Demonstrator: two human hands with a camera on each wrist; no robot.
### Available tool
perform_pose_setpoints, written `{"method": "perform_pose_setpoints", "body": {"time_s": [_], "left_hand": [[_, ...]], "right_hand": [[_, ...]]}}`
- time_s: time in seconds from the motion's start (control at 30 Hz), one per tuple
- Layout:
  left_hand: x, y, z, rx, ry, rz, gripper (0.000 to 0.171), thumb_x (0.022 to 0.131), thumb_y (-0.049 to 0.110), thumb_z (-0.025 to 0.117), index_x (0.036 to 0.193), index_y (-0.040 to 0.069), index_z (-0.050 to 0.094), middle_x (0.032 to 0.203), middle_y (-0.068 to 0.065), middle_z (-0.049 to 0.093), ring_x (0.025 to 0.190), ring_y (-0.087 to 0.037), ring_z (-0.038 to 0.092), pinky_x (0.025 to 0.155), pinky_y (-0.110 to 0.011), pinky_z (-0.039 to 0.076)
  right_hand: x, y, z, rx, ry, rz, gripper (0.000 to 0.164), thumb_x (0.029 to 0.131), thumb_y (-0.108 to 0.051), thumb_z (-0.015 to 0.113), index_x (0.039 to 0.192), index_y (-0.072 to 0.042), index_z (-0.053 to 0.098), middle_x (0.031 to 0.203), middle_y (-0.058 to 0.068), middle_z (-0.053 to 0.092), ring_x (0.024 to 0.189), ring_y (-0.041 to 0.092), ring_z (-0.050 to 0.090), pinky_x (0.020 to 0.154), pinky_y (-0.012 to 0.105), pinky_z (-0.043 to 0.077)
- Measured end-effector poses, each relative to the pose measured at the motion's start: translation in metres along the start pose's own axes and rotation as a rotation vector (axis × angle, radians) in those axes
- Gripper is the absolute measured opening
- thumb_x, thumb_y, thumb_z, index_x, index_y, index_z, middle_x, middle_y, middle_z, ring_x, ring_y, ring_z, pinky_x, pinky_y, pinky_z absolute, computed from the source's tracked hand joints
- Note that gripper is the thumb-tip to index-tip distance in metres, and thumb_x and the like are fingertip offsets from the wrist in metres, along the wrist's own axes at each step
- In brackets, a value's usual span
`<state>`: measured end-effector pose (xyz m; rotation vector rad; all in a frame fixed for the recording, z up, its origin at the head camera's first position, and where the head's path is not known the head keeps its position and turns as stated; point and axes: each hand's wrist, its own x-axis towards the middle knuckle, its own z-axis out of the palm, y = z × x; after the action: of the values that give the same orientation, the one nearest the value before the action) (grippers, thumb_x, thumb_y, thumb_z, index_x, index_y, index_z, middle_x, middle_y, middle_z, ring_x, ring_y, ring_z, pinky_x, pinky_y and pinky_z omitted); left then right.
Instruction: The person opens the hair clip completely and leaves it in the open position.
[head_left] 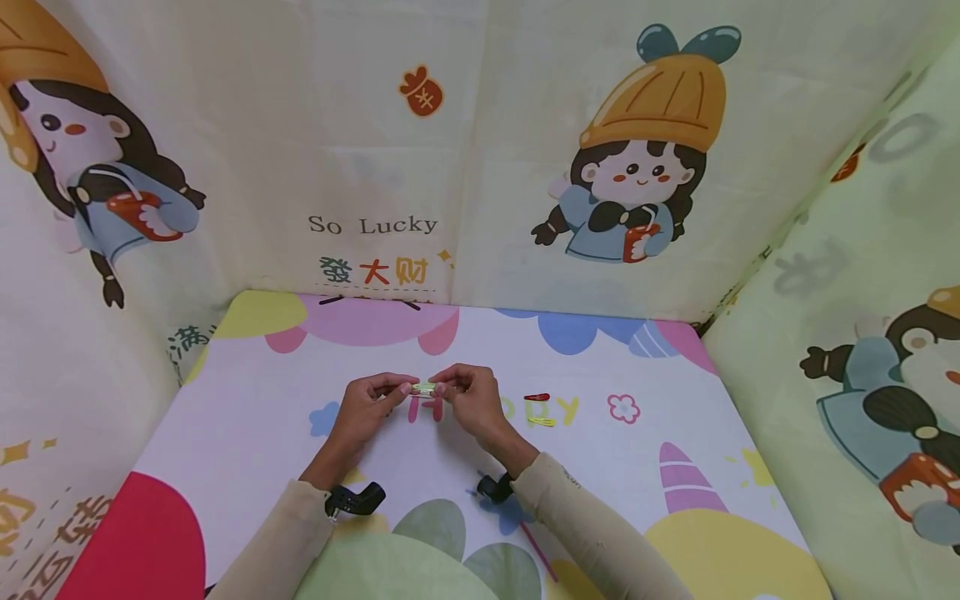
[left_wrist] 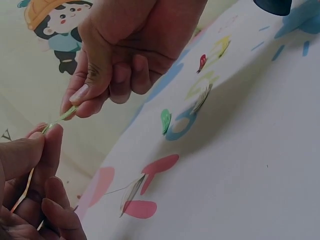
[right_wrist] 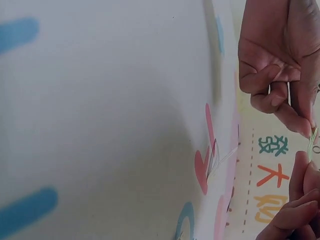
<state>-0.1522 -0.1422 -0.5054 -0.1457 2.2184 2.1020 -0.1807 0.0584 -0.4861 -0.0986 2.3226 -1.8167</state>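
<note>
My left hand (head_left: 369, 406) and right hand (head_left: 474, 403) are raised close together over the middle of the table. Between their thumbs and forefingers they pinch the two ends of a small, slim light green hair clip (head_left: 423, 389). In the left wrist view, a thin pale strip (left_wrist: 24, 192) runs down along the left fingers. The right wrist view shows the green clip (right_wrist: 312, 145) spanning the gap between the fingertips. Below the hands lies a pale, narrow clip-like piece (left_wrist: 131, 196) with a thin thread beside it.
A red clip (head_left: 537, 397) and a yellow clip (head_left: 542, 422) lie right of my right hand. The left wrist view adds a green clip (left_wrist: 165, 121) and a whitish clip (left_wrist: 201, 98). Printed cloth walls (head_left: 495, 167) surround the patterned table (head_left: 262, 433).
</note>
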Motion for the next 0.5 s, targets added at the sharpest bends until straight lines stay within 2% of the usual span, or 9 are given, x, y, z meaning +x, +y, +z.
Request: {"method": "perform_pose_setpoints", "body": {"time_s": [0.1,0.23,0.37,0.5], "left_hand": [[0.0004,0.0000,-0.0002,-0.005,-0.004,0.011,0.030,0.100,0.024,0.076,0.121,0.002,0.077,0.104,0.000,0.076,0.087,-0.013,0.056,0.068,-0.023,0.045],[-0.0002,-0.0003,0.0001,0.039,0.007,0.061,0.029,0.100,0.024,0.076,0.121,0.003,0.078,0.111,-0.009,0.078,0.091,-0.014,0.058,0.070,-0.021,0.045],[-0.0002,-0.0015,0.0008,0.157,0.042,0.138,0.026,0.100,0.026,0.076,0.120,0.009,0.080,0.117,-0.011,0.079,0.095,-0.016,0.061,0.076,-0.020,0.048],[0.0005,-0.0018,0.0020,0.292,0.107,0.214,0.021,0.098,0.025,0.079,0.116,0.015,0.082,0.111,-0.007,0.081,0.091,-0.018,0.060,0.076,-0.022,0.049]], "right_hand": [[0.0002,0.0005,-0.0001,0.012,-0.004,0.003,0.013,0.101,-0.008,0.071,0.105,-0.014,0.082,0.098,0.007,0.076,0.085,0.018,0.059,0.068,0.026,0.049],[0.0000,0.0004,0.0000,0.013,0.000,0.002,0.013,0.101,-0.009,0.072,0.105,-0.015,0.082,0.100,0.007,0.077,0.083,0.018,0.055,0.063,0.026,0.044],[0.0003,0.0018,0.0004,0.016,0.002,0.009,0.012,0.101,-0.010,0.072,0.105,-0.015,0.082,0.100,0.007,0.078,0.085,0.021,0.060,0.064,0.026,0.045],[0.0012,0.0039,0.0011,0.032,-0.010,0.017,0.012,0.102,-0.010,0.071,0.107,-0.015,0.081,0.100,0.008,0.078,0.094,0.030,0.068,0.076,0.031,0.055]]}}
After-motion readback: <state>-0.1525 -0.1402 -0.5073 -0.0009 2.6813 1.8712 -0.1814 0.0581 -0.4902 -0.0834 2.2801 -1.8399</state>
